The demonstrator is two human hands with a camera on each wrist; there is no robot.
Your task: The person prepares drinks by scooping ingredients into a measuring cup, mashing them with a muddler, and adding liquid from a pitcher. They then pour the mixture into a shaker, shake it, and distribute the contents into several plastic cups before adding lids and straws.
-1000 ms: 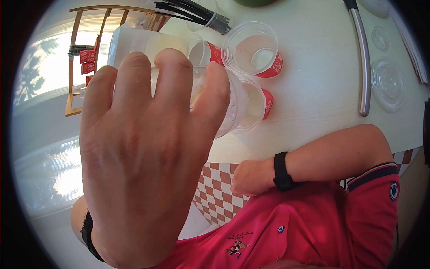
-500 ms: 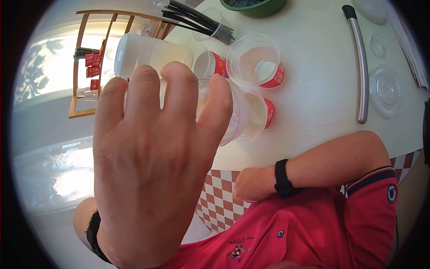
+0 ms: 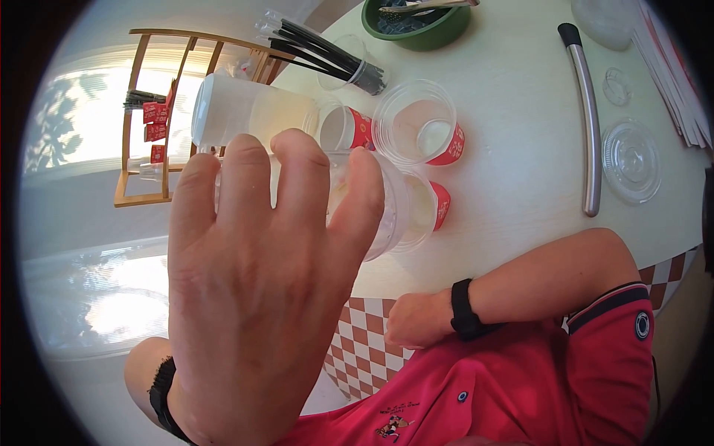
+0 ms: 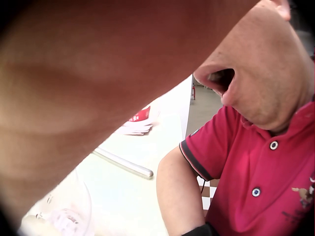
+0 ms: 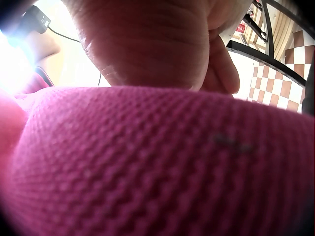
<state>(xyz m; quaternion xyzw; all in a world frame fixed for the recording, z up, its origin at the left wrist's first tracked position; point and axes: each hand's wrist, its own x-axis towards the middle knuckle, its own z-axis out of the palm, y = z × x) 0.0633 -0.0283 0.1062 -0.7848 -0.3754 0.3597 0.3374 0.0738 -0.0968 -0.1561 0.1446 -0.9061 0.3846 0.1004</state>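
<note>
In the head view my left hand [image 3: 256, 275] is raised close to the camera, back of the hand upward. Its spread fingers bend over and grip a clear plastic cup [image 3: 396, 215], mostly hidden behind them. Part of that cup [image 4: 81, 209] shows at the lower left of the left wrist view. Just beyond it stand clear cups with red labels: one cup [image 3: 440, 204] right beside it, a larger one [image 3: 416, 111] farther off. My right hand [image 3: 416, 321] rests loosely curled against the pink shirt by the table edge, holding nothing; the right wrist view shows its underside above the shirt.
A cloudy plastic jug [image 3: 242, 111] lies beyond my left fingers. Black straws [image 3: 320, 56] lean in a clear cup. Farther back is a green bowl [image 3: 428, 33] with utensils across it. To the right are a steel rod [image 3: 587, 141], clear lids [image 3: 631, 160] and red-and-white papers [image 3: 669, 82].
The head view has tilted up, so everything sits lower in it and more of the green bowl shows. Both hands keep their pose.
</note>
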